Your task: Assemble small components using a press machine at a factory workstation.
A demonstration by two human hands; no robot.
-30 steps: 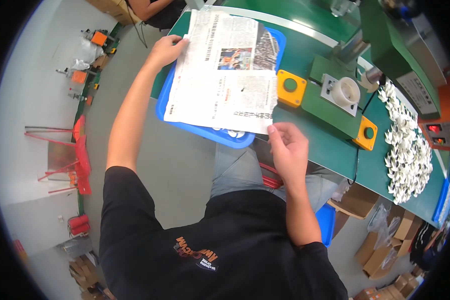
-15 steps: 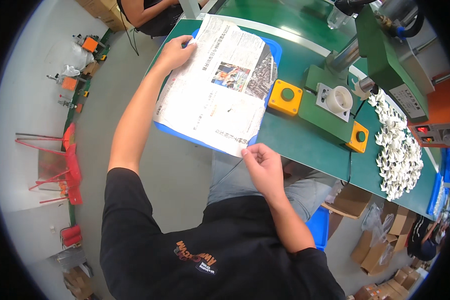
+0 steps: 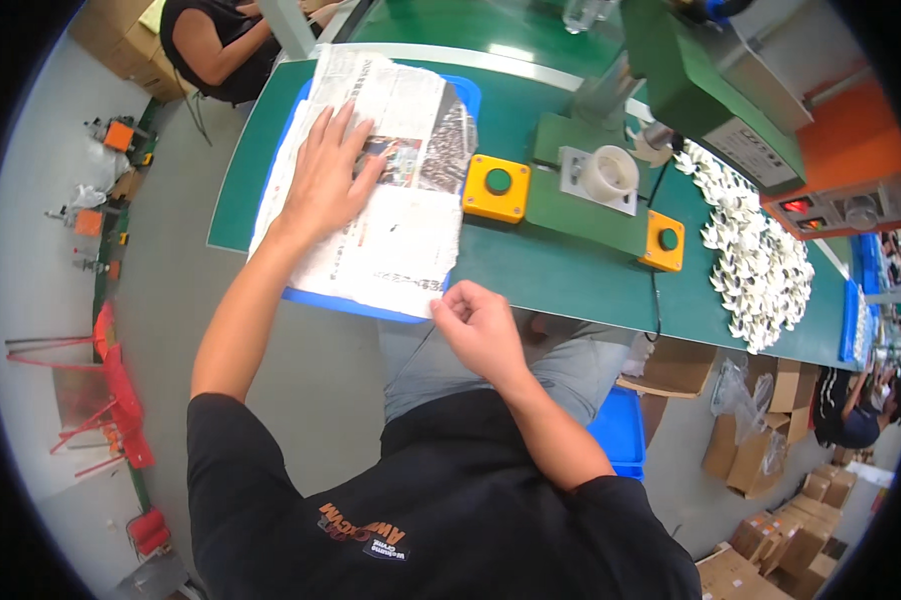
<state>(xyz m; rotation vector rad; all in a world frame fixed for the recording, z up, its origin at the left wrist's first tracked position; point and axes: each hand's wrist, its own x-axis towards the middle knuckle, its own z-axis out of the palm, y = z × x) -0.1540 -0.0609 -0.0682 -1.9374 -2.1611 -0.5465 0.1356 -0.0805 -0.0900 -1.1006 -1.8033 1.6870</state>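
Note:
A sheet of newspaper [image 3: 401, 235] lies over a shallow blue tray [image 3: 474, 98] at the left end of the green workbench. Spread flat on the paper's left half is my left hand [image 3: 326, 175], its fingers apart. My right hand [image 3: 481, 325] pinches the sheet's near right corner between thumb and fingers, by the tray's front edge. Just right of the tray sits a yellow button box [image 3: 497, 188] with a green button. Beside it stands a green press [image 3: 706, 95] with a white ring-shaped fixture [image 3: 609, 174] on its base.
A second yellow button box [image 3: 663, 240] sits at the press's right. Beyond it lies a heap of small white parts [image 3: 756, 255]. Blue trays [image 3: 619, 430] and open cardboard boxes [image 3: 746, 440] are below the bench. One person [image 3: 216, 45] sits at the far left, another at the far right.
My left hand has let go of the newspaper's far left edge and now rests flat on the sheet. My right hand still pinches the near corner. The whole view has shifted.

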